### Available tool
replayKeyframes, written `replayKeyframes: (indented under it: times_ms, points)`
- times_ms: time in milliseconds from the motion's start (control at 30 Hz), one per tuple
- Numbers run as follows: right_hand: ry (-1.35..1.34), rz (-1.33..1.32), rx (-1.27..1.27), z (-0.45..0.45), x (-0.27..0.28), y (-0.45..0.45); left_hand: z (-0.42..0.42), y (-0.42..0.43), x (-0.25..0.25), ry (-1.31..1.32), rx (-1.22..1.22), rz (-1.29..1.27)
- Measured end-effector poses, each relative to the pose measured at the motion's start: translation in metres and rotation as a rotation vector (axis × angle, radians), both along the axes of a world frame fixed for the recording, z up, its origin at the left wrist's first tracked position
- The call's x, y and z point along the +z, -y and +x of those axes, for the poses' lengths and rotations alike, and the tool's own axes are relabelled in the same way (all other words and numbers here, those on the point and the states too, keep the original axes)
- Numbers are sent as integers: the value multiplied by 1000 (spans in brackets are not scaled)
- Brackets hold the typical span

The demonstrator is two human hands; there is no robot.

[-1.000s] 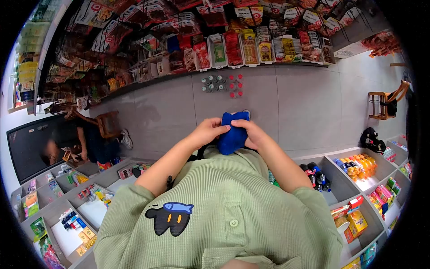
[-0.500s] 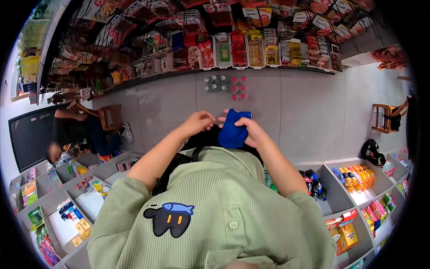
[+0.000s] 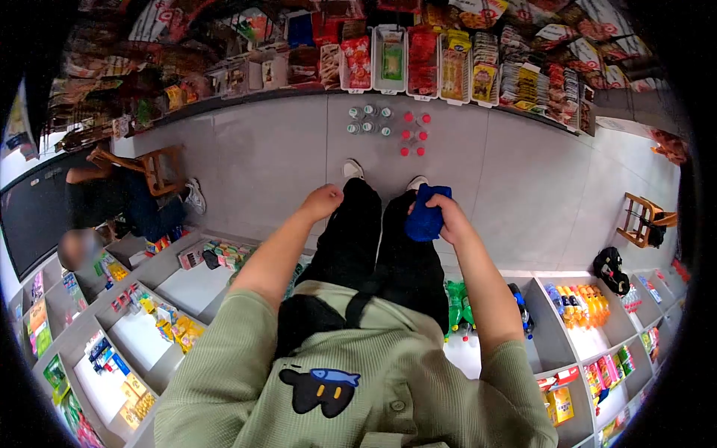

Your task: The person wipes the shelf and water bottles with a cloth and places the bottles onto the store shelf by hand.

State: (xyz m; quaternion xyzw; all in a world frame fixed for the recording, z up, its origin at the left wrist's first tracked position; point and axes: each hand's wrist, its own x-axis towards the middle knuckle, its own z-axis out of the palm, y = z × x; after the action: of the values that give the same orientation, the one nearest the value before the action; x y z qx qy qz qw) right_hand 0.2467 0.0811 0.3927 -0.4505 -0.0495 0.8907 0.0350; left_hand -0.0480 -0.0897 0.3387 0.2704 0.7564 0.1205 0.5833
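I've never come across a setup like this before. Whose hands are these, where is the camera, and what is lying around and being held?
There is no robot here: these are a person's bare hands. One wide-angle camera worn on the head looks down past the green shirt, which is why the edges curve. The right hand holds a blue cloth-like item. The left hand is curled, with nothing visible in it. On the gray floor, beyond the shoes, are white-capped containers beside red-capped ones. Packaged goods fill the display at the top, and gray compartments with more goods line the bottom.
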Motion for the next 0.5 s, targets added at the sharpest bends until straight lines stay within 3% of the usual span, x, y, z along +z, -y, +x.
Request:
replayKeyframes:
  times_ms: [67,133,167,267,333,400,500]
  points:
    - [137,55,104,-12,-25,3,-6,-2,-33,-12,60,-7]
    - [141,61,138,-28,-47,7,-14,-15,-57,-183,-105,70]
    - [138,79,159,-34,-57,8,-22,-25,-70,-62,-40,-82]
    - [170,-1,127,-64,-100,13,-36,-44,-93,-87,33,-65]
    - [137,-28,134,-89,-125,8,-48,-42,-139,-73,73,-72]
    - [109,75,201,-109,-169,8,-55,-40,-172,-51,150,37]
    - [191,129,294,-140,-228,3,-61,-57,-195,-41,248,-73]
